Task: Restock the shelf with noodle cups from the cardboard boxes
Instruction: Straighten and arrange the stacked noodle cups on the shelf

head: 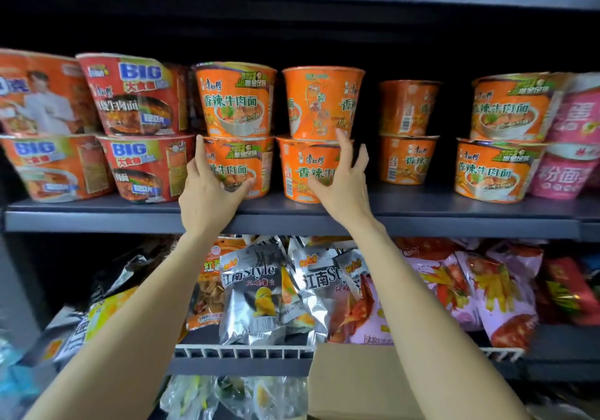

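Orange noodle cups stand two high on the dark shelf (130,221). My left hand (207,195) wraps the left side and front of a lower orange noodle cup (250,159), which carries another cup (237,101). My right hand (345,182) is open with fingers spread, right in front of the neighbouring lower cup (297,167) and the base of the cup on top of it (324,104). Whether it touches them I cannot tell. A cardboard box (357,384) shows below my right forearm; its inside is hidden.
Red BIG noodle cups (136,94) fill the shelf's left. Further orange stacks sit set back (407,133) and at the right (506,140), beside pink cups (574,146). A gap lies between those stacks. Snack bags (253,293) crowd the wire-fronted shelf below.
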`<move>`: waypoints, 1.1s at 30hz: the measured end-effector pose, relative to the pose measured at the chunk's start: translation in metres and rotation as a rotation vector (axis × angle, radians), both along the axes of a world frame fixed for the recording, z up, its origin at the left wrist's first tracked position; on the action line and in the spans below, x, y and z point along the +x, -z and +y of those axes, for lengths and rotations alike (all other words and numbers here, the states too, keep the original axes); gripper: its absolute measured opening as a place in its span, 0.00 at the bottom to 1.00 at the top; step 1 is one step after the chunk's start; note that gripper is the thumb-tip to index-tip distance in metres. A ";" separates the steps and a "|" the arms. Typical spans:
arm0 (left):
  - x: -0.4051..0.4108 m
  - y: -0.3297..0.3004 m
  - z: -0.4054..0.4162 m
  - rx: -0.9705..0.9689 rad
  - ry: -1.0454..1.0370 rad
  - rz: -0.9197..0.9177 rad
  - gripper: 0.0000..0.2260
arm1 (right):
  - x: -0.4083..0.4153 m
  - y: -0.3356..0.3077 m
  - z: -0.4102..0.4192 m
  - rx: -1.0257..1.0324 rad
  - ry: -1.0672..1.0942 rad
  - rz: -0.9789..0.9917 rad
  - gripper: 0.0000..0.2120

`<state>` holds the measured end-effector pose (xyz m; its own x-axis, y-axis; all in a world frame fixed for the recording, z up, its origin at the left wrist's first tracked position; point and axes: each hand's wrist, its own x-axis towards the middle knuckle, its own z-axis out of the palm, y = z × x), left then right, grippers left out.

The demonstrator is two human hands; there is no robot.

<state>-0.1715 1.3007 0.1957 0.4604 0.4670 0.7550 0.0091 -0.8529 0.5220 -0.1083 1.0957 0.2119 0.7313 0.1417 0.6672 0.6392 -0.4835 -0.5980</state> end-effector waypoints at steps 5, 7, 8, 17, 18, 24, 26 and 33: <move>-0.003 0.000 -0.002 0.005 0.001 0.004 0.47 | -0.001 -0.006 -0.010 0.138 -0.122 0.050 0.39; -0.004 0.000 -0.004 0.000 0.005 0.001 0.47 | -0.002 -0.006 -0.008 0.136 -0.027 0.026 0.38; -0.004 0.000 -0.004 -0.001 0.010 -0.001 0.47 | -0.002 -0.005 -0.007 0.135 0.017 0.009 0.38; 0.000 -0.001 0.001 0.042 0.005 0.018 0.47 | 0.007 -0.007 0.000 -0.009 0.091 0.027 0.52; 0.000 -0.001 0.001 0.045 0.002 0.012 0.47 | 0.007 -0.006 -0.002 0.005 0.073 0.019 0.52; -0.003 0.002 -0.010 0.308 -0.018 -0.280 0.31 | 0.006 -0.054 -0.027 0.473 -0.155 0.033 0.38; -0.002 -0.008 -0.041 0.404 0.089 -0.319 0.26 | 0.014 -0.077 -0.031 0.502 -0.275 0.189 0.42; 0.036 -0.014 -0.123 0.053 0.194 0.009 0.49 | 0.029 -0.095 -0.026 0.411 -0.426 0.397 0.57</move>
<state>-0.1352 1.1779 0.2097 0.5445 0.3287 0.7717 -0.1539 -0.8652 0.4772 -0.0790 1.0695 0.3067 0.8672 0.2631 0.4227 0.4187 0.0741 -0.9051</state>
